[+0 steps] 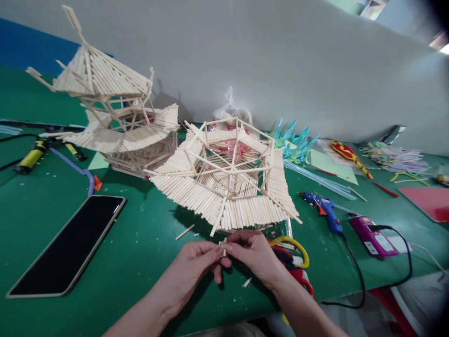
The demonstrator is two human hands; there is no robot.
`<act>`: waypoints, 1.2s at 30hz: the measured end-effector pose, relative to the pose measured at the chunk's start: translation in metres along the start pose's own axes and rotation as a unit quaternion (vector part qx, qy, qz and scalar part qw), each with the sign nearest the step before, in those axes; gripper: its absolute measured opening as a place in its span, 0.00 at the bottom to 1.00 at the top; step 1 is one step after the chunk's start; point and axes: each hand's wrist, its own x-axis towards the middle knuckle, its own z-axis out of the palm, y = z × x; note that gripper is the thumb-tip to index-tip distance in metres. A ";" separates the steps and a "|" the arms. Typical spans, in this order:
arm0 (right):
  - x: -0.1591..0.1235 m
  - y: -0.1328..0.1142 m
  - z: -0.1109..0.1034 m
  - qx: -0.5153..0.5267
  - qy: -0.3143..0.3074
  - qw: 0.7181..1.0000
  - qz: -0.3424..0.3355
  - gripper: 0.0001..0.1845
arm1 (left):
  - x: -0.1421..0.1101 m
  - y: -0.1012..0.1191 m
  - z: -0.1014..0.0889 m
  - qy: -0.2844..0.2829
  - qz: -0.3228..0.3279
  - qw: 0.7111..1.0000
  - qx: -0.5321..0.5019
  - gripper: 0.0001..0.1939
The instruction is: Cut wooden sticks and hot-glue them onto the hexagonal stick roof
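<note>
Both hands meet low in the middle, pinching short pale wooden sticks [223, 246] between thumbs and fingertips. My left hand [200, 262] grips them from one side, and my right hand [253, 255] from the other. The sticks look crossed, though fingers cover part of them. Just beyond my fingers stands a six-sided stick-built roof tier [242, 211] with an open frame on top. At the back left is a taller stick pagoda [105, 79]. A loose stick [184, 232] lies left of my hands, and a small stick piece [247, 282] lies below my right hand.
Yellow-and-red-handled scissors [304, 255] lie beside my right wrist. Right of them are a blue glue gun [326, 211] and a purple power strip [373, 236] with cords. A phone [68, 248] lies at left. Teal paper spikes [293, 138] and clear glue sticks [321, 179] sit further back.
</note>
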 end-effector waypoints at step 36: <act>0.000 0.001 0.027 -0.006 -0.022 0.999 0.032 0.10 | -0.018 0.002 -0.029 0.038 -0.021 0.995 0.093 0.13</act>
